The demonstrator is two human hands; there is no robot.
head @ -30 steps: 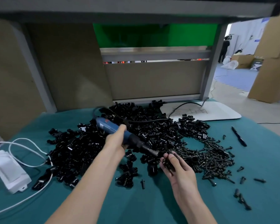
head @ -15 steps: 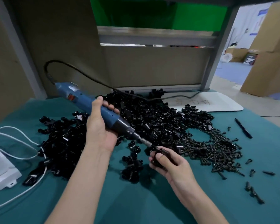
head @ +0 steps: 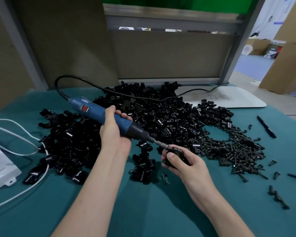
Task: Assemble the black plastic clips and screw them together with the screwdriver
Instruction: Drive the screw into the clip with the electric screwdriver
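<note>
Head view: the clip (head: 175,155) is clamped in the right hand (head: 186,165) so the screwdriver (head: 109,119), gripped by the left hand (head: 114,132), is angled onto its screw.

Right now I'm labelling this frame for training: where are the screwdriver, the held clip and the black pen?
screwdriver (head: 99,111): head view, blue body.
held clip (head: 177,152): head view, top of the clip.
black pen (head: 266,126): head view, mid-barrel.
</note>
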